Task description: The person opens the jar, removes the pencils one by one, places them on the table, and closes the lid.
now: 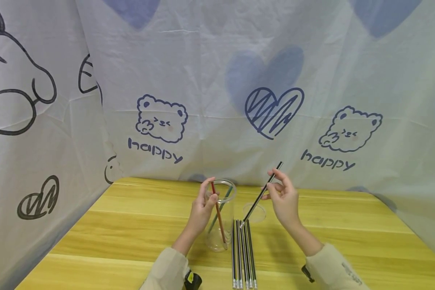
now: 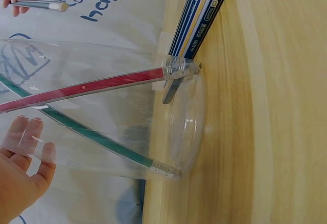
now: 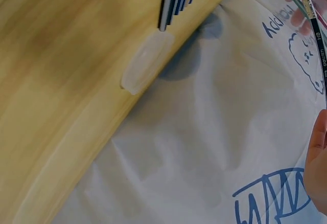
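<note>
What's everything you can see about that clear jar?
The clear jar is a tall cylinder, apparently plastic or glass, with an open, ringed mouth. It stands upright on the yellowish table, left of the dark pencils in the head view. A red pencil and a green pencil lean crosswise inside. The left hand holds it near the top.

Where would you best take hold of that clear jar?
Probably round the upper wall of the jar, from the left, where the left hand is: the jar stands upright, with a tall, round side to wrap, and loose pencils lie close on its right.
</note>
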Demonstrator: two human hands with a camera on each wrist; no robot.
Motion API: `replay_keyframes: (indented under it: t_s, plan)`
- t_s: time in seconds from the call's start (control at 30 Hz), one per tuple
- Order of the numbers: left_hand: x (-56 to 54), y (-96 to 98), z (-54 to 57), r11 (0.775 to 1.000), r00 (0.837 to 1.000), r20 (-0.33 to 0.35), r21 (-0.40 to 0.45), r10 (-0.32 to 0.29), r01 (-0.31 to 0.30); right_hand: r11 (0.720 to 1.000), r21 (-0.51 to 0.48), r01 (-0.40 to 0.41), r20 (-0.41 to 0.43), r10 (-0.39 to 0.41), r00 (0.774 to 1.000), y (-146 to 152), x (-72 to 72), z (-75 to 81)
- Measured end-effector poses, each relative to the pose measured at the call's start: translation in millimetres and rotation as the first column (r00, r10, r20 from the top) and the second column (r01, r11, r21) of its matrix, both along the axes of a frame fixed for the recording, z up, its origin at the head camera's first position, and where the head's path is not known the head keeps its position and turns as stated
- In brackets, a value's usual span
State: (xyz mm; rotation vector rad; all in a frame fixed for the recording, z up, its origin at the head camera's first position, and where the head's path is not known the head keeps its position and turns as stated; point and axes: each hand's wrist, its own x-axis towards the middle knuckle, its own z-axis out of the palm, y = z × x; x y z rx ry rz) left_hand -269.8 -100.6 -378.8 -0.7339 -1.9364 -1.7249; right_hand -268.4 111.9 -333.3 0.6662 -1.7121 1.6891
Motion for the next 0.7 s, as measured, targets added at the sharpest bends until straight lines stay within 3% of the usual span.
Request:
replay_keyframes:
  t_s: [0.17,0.33,0.7]
  plan:
    - [-0.3,-0.1,0.6,1.000,1.000,0.005,0.007,-0.015,0.015,1.000,0.028,-0.010,0.040,0.009,0.999,2.1,0.1,-5.6]
    - [-0.8,0.2,-0.4,1.000,1.000,-0.002,0.003,-0.007,0.007,0.998,0.060,-0.027,0.132,0.019,0.991,3.7,1.1,-8.7]
    - [0.0,0.7,-0.3,1.000,1.000,-0.017,0.018,-0.017,0.017,0.987,0.151,-0.055,0.340,0.001,0.940,8.1,1.6,-16.7]
